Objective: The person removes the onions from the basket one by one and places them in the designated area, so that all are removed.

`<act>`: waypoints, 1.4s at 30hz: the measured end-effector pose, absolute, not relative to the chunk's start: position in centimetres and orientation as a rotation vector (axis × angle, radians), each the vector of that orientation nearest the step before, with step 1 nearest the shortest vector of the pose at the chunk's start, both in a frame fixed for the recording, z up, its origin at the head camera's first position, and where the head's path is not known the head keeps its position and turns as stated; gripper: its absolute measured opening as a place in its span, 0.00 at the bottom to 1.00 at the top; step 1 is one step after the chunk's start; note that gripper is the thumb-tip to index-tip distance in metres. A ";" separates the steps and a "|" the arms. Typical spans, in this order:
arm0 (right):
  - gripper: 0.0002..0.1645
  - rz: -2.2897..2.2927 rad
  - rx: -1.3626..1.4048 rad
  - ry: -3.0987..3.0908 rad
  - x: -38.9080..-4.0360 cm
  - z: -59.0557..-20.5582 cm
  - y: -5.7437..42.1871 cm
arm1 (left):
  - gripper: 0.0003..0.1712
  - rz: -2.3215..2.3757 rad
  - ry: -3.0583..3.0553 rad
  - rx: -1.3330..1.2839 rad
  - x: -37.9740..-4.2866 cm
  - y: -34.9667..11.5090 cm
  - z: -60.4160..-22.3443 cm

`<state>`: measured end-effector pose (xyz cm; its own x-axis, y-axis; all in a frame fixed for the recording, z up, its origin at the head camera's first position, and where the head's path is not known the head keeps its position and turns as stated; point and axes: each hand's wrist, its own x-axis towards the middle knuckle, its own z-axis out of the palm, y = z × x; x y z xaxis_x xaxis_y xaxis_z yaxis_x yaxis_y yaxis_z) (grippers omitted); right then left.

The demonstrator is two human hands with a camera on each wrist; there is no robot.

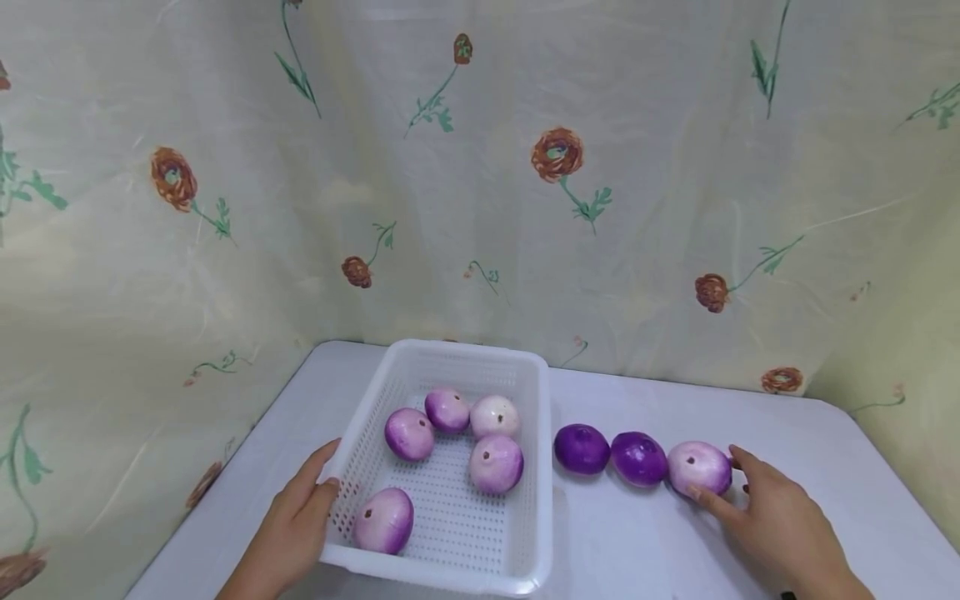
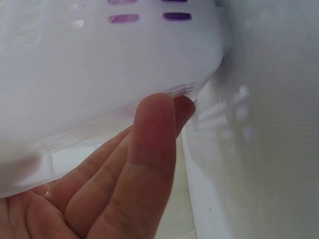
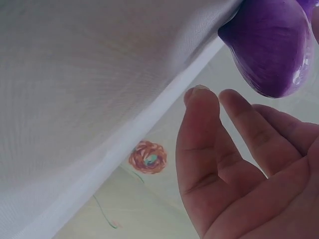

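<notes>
My left hand (image 1: 288,521) holds a white plastic basket (image 1: 538,517) at its left side, thumb by the rim. In the left wrist view, the fingers (image 2: 154,134) reach under the perforated base. Several pale purple onions lie inside, one of them an onion (image 1: 384,521) at the near left corner. To the right of the basket, my right hand (image 1: 783,521) has thumb and forefinger around a pale purple onion (image 1: 699,467). The other fingers (image 3: 199,134) are bent and apart from it in the right wrist view.
Two darker purple onions (image 1: 581,449) stand in a row between the basket and the onion at my right hand. All are on a white table (image 1: 622,550). A flowered cloth (image 1: 480,183) hangs behind the table and along its sides.
</notes>
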<state>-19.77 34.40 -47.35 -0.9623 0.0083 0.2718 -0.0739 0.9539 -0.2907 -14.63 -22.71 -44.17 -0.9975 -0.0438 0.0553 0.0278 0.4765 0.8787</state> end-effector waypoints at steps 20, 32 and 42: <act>0.62 0.496 0.195 -2.667 -19.9 -45.2 31.7 | 0.28 -1.583 -2.603 0.001 -14.6 -23.7 -44.0; 0.60 0.564 0.472 -2.720 -20.5 -40.8 22.7 | 0.28 -1.594 -2.605 0.037 -14.4 -22.7 -44.3; 0.51 0.502 0.796 -2.678 -22.4 -38.0 16.1 | 0.28 -1.580 -2.585 0.015 -14.4 -22.7 -44.2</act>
